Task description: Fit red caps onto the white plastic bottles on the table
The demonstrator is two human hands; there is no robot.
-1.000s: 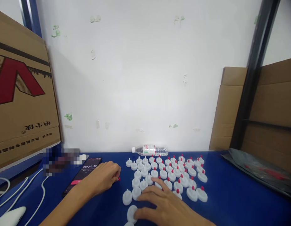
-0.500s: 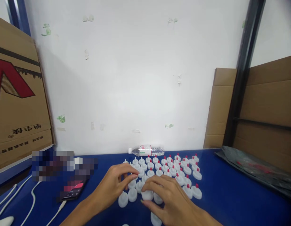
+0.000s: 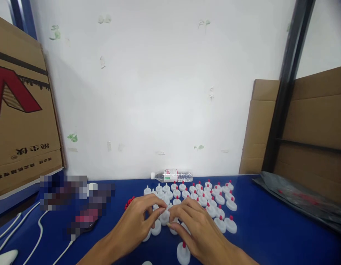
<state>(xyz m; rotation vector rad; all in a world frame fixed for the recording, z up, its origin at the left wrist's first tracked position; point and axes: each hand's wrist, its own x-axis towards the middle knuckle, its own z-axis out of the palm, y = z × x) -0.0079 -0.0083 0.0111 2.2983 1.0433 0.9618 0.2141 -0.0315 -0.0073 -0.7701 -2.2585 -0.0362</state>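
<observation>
Several small white caps [image 3: 214, 198], most with a red tip, stand in rows on the blue table [image 3: 270, 228]. My left hand [image 3: 137, 221] and my right hand [image 3: 195, 224] meet over the near rows, fingertips pinched together on one white cap [image 3: 164, 217]. Whether a red tip is between the fingers is hidden. A finished cap with a red tip [image 3: 183, 253] stands just below my right hand. A small pile of loose red tips [image 3: 129, 201] lies left of my left hand.
A clear water bottle [image 3: 172, 176] lies against the white wall. A phone [image 3: 84, 219], partly blurred, and white cables [image 3: 40, 230] lie at left. Cardboard boxes stand at left [image 3: 21, 121] and right [image 3: 316, 132]. A dark plastic bag [image 3: 300, 198] lies at right.
My left hand moved right from beside the phone to the caps. Both hands closed in on one cap. A red-tipped cap now stands below my right hand.
</observation>
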